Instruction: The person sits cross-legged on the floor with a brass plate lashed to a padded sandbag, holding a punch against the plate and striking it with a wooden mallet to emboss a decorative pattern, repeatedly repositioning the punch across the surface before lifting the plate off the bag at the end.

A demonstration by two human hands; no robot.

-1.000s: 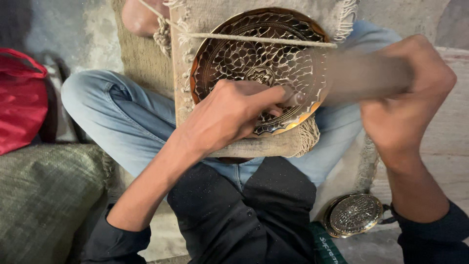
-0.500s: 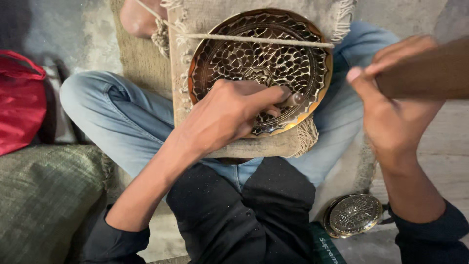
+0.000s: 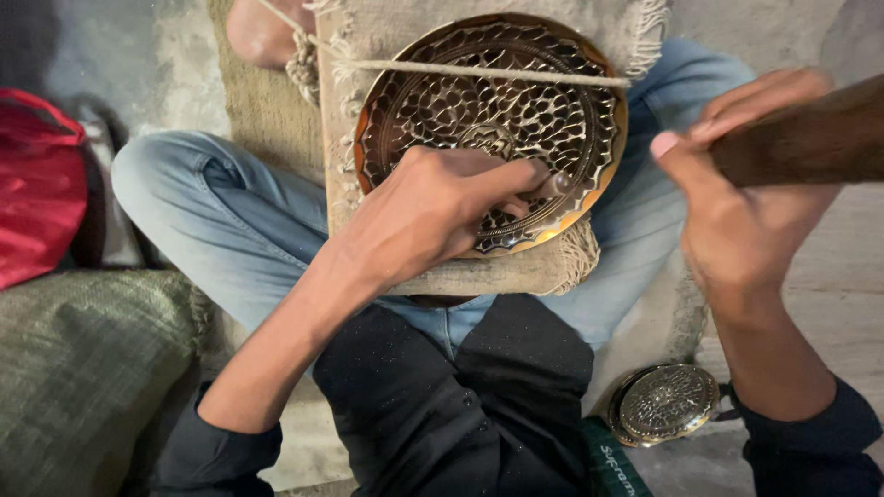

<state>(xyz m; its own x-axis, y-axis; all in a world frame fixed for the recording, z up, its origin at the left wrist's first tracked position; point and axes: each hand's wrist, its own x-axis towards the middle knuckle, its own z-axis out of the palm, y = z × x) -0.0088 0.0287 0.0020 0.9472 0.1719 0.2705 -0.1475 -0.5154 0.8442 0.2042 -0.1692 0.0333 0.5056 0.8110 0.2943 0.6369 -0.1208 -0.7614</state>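
Presently the round engraved brass plate (image 3: pixel 493 124) lies on a coarse woven pad (image 3: pixel 497 271) across the person's lap, held under a taut cord (image 3: pixel 488 71) near the pad's far edge. It looks rigid and fairly light, its polished rim likely slippery; pressing on the face seems the surest hold. The left hand (image 3: pixel 433 212) rests on the plate's near part, fingers drawn together, seemingly pinching a small tool. The right hand (image 3: pixel 746 198), off the pad's right edge, is wrapped around a dark wooden handle (image 3: pixel 810 138)
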